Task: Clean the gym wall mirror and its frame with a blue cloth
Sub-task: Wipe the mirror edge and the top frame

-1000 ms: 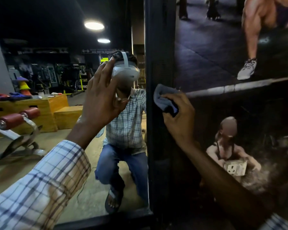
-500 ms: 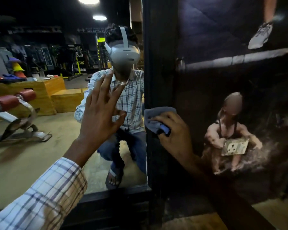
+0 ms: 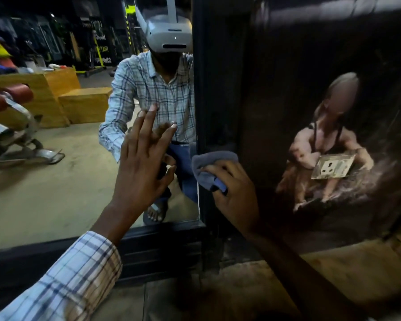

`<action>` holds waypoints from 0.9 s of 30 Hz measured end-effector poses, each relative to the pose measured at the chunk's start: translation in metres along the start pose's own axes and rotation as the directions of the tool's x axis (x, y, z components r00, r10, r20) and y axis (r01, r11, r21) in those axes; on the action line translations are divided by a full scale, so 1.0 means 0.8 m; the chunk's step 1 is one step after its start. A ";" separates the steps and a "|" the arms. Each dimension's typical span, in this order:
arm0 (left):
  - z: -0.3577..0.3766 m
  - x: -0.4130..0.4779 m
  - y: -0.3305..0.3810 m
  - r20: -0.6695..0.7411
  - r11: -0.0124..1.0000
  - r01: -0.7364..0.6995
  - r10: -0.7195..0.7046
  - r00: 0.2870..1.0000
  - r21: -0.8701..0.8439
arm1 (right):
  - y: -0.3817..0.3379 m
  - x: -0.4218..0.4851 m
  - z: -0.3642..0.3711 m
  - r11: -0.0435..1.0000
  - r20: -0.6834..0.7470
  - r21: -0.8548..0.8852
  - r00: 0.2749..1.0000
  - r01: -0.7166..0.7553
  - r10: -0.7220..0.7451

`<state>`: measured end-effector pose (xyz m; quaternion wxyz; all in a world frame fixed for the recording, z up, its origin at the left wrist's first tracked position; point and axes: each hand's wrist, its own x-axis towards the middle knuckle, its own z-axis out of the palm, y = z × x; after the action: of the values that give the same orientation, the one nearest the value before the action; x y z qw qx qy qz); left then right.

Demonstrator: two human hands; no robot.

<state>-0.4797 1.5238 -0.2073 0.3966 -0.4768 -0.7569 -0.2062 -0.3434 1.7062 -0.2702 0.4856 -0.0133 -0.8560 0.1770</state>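
Observation:
The wall mirror (image 3: 56,186) fills the left half of the view and reflects a crouching person in a checked shirt. Its black frame (image 3: 214,100) runs upright through the middle, with a bottom rail (image 3: 162,239) near the floor. My right hand (image 3: 236,195) grips a bunched blue cloth (image 3: 208,167) and presses it against the upright frame, low down. My left hand (image 3: 144,165) is flat on the glass with the fingers spread, just left of the frame.
Right of the frame is a dark wall poster (image 3: 322,140) with a beige socket plate (image 3: 331,165) set in it. The floor (image 3: 333,269) shows below. The mirror reflects wooden boxes (image 3: 83,107) and a bench with red pads (image 3: 12,100).
My right hand has slid the cloth down the upright frame. My left hand has moved down the glass with it, and my view has dropped toward the bottom rail and floor.

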 end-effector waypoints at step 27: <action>0.102 -0.129 0.005 0.040 1.000 0.027 -0.028 0.999 0.004 | 0.055 -0.218 0.093 0.910 0.188 -0.056 0.891 -0.410 0.413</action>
<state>-0.4853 1.5242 -0.3385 0.3791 -0.4698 -0.7715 -0.2009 -0.3201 1.6921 -0.4632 0.3505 -0.1805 -0.8786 0.2696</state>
